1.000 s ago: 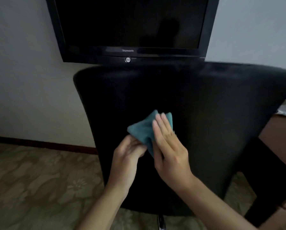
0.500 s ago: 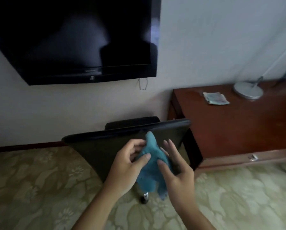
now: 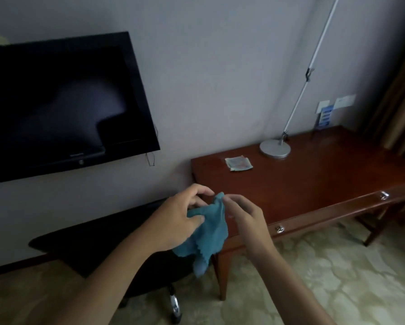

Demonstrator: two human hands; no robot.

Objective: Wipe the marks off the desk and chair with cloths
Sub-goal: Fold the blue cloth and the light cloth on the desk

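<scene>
The teal cloth (image 3: 210, 228) hangs limp just left of the tabletop (image 3: 314, 184), above the chair (image 3: 91, 245). The left hand (image 3: 175, 221) pinches its bunched middle; the right hand (image 3: 246, 216) nips its top corner. Light and floppy, it probably handles best wadded.

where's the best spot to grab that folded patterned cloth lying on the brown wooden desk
Pinch the folded patterned cloth at its near edge, coming from above on the front side of the brown wooden desk. It lies flat, so a side grasp has nothing to catch, and the silver round lamp base stands close behind to its right. I'd lift a corner first.
</scene>
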